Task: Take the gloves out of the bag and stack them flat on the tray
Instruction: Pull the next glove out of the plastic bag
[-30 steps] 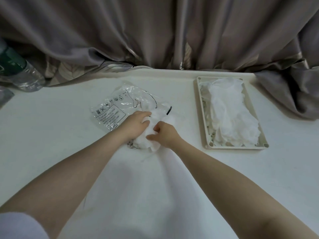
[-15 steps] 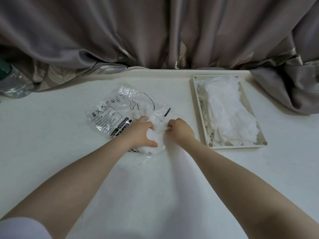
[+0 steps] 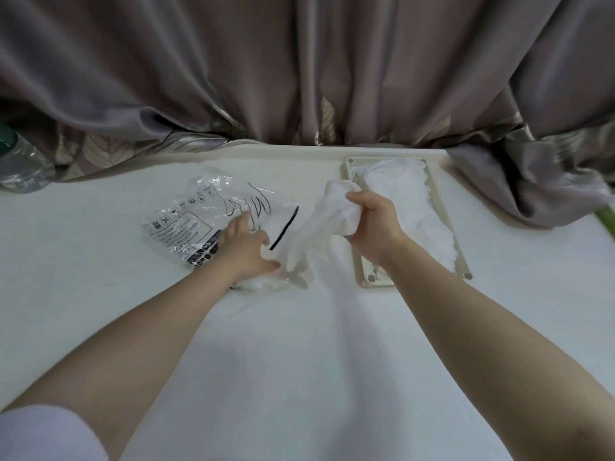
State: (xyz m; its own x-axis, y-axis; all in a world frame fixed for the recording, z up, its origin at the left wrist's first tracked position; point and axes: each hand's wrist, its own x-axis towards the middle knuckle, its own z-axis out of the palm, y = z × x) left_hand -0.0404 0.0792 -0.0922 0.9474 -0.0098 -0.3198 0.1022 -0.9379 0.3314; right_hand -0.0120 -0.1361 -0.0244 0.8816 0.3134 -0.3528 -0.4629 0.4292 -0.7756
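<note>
A clear printed plastic bag (image 3: 186, 224) lies on the white table at centre left. My left hand (image 3: 244, 249) rests on the bag's open end with fingers spread, pressing it down. My right hand (image 3: 374, 224) grips a bunched white glove (image 3: 327, 216), lifted partly out of the bag's mouth, its lower end still trailing there. More white fabric (image 3: 258, 282) shows at the bag's opening under my left wrist. The beige tray (image 3: 361, 277) stands to the right, holding a pile of white gloves (image 3: 409, 201).
A grey curtain (image 3: 299, 68) hangs along the table's far edge and drapes onto it at the right. A clear plastic bottle (image 3: 23, 164) lies at the far left. A green object (image 3: 607, 217) shows at the right edge.
My right hand has pulled a white glove up and rightward out of the bag, toward the tray. My left hand has shifted onto the bag and holds it down.
</note>
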